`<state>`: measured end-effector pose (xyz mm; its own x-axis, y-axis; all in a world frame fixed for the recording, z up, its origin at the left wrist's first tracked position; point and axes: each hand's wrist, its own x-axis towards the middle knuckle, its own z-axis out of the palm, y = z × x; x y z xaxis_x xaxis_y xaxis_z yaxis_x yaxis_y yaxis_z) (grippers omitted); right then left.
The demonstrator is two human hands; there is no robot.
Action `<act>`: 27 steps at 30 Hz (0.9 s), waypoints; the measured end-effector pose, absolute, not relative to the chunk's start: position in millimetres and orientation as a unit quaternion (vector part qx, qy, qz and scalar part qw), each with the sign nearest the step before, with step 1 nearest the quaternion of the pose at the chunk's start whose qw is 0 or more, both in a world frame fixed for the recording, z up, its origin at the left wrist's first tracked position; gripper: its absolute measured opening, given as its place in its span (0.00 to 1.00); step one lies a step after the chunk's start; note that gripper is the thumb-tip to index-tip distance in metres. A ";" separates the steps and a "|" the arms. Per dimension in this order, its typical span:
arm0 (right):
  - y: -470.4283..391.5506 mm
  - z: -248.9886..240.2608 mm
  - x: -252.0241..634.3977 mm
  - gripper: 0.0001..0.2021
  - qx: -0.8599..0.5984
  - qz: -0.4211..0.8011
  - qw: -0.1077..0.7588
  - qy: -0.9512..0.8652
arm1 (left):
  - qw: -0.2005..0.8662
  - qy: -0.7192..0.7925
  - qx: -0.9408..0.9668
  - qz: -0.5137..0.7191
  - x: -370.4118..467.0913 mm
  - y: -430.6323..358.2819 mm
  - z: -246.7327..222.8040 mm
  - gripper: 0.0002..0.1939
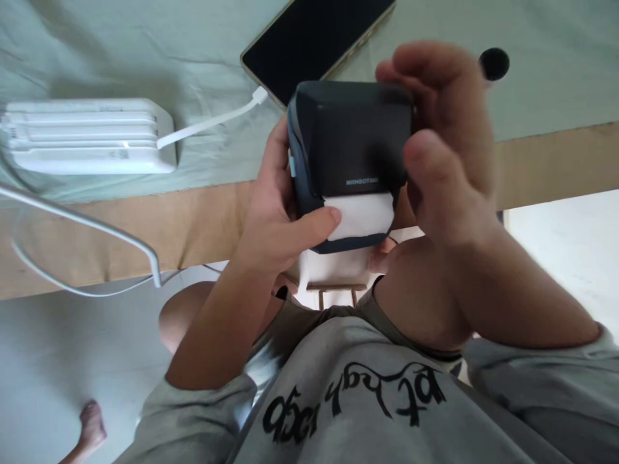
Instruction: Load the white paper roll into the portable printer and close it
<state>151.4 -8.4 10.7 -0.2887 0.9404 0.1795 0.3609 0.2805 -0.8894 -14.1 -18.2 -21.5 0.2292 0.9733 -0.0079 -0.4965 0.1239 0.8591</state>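
Note:
A dark label printer (pixel 360 138) with "NIIMBOT" lettering is held up in front of the table edge. White label paper (pixel 365 216) shows at its lower front. My left hand (pixel 280 219) wraps the printer's left side, its thumb lying on the white paper and its other fingers partly hidden behind the body. Close by the right side is my right hand (pixel 449 142), fingers bent and thumb apart from them. The thumb overlaps the printer's right edge; whether it touches cannot be made out.
A phone (pixel 314 45) lies on the green tablecloth (pixel 207 38) behind the printer. A white power bank (pixel 91 138) sits left, its short cable reaching the phone. Another white cable (pixel 87 216) loops over the wooden table edge (pixel 203 209). A round black hole or disc (pixel 494 64) is at right.

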 end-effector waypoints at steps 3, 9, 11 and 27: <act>-6.0 4.8 153.5 0.27 -0.409 0.388 0.401 -0.722 | 0.670 0.319 0.372 0.558 -6.9 -21.1 -18.1 0.25; -5.5 4.5 151.9 0.26 -0.389 0.360 0.392 -0.752 | 0.696 0.340 0.330 0.540 -2.2 -27.7 -8.9 0.18; -6.8 5.1 152.2 0.27 -0.389 0.377 0.393 -0.743 | 0.684 0.346 0.338 0.547 -4.8 -27.3 -9.9 0.14; -5.9 5.3 157.8 0.25 -0.399 0.347 0.381 -0.758 | 0.664 0.324 0.320 0.594 6.4 -23.0 -3.1 0.12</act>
